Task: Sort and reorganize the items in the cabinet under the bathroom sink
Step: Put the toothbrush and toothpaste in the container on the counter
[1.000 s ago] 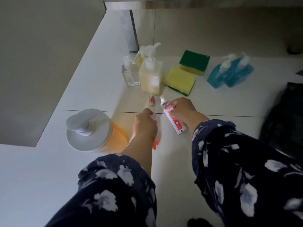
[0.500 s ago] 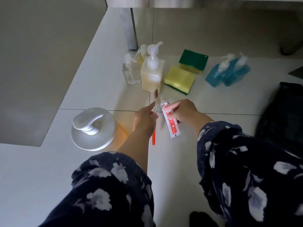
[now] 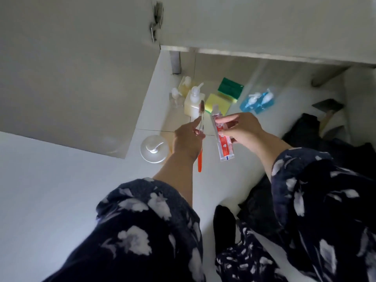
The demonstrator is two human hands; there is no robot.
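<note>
Toothpaste tube [image 3: 221, 137]: red and white, with print too small and blurred to be read; no brand can be made out. It is held above the tiled floor [image 3: 219, 180], cap end pointing away toward the cabinet, crimped end toward the person. It is pinched by the right hand [image 3: 243, 129], thumb and forefinger closed on the upper part, the other fingers curled behind the body of the tube.

Toothbrush [image 3: 58, 137]: not so; see corrected entry below.

Toothbrush [image 3: 200, 159]: orange handle, clear neck, bristle head raised upright just beside the tube's cap. It is gripped by the left hand [image 3: 188, 139], fingers wrapped round the handle, the forefinger extended along the neck. Both forearms are stretched forward from dark floral sleeves [image 3: 154, 220].

Pump bottles on the floor beneath the cabinet's underside: one cream-coloured [image 3: 193, 104], one yellowish [image 3: 185, 86] behind it, one small clear [image 3: 176, 98] at its left; no label is legible on any.

Sponges: one yellow [image 3: 218, 101], one green-topped [image 3: 230, 88], lying just beside each other.

Blue pump bottles [image 3: 258, 100]: two, close together, to the right of the sponges.

Large round white pump dispenser [image 3: 154, 148]: standing near the left hand, by the open cabinet door [image 3: 71, 78].
</note>
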